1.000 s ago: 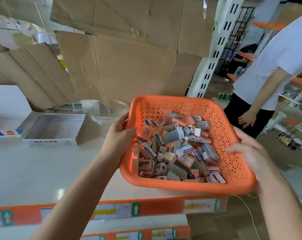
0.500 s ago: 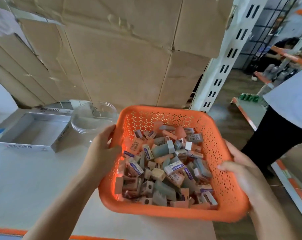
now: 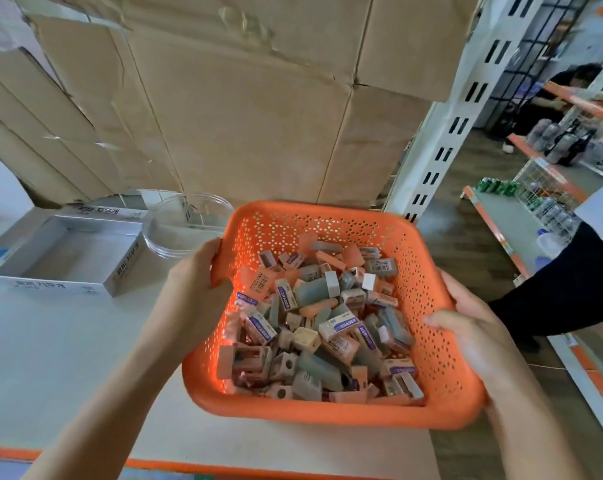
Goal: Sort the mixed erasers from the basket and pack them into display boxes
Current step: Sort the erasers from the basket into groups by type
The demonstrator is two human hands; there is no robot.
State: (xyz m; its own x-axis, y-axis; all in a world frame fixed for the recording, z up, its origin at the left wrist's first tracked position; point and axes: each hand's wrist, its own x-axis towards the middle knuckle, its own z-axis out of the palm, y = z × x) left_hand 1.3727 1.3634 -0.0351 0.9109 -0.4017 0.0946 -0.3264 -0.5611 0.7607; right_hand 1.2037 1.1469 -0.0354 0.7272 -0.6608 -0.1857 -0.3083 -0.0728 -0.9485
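Observation:
An orange perforated basket (image 3: 327, 220) hangs over the right end of the white shelf, full of mixed erasers (image 3: 327, 327) in grey, peach and white-purple sleeves. My left hand (image 3: 192, 292) grips the basket's left rim with the thumb inside. My right hand (image 3: 466, 327) grips its right rim with the thumb over the edge. An empty silver display box (image 3: 68, 258) lies open at the left of the shelf.
A clear round plastic dish (image 3: 189, 225) sits between the display box and the basket. Cardboard sheets (image 3: 241, 116) wall off the back. A white slotted shelf upright (image 3: 452, 126) stands at the right. Another person's dark-sleeved arm (image 3: 563, 289) reaches in from the right.
Both hands have brought the basket in over the shelf, nearer the display box and dish. My view has tipped further down, and the person at the right has shifted mostly out of view.

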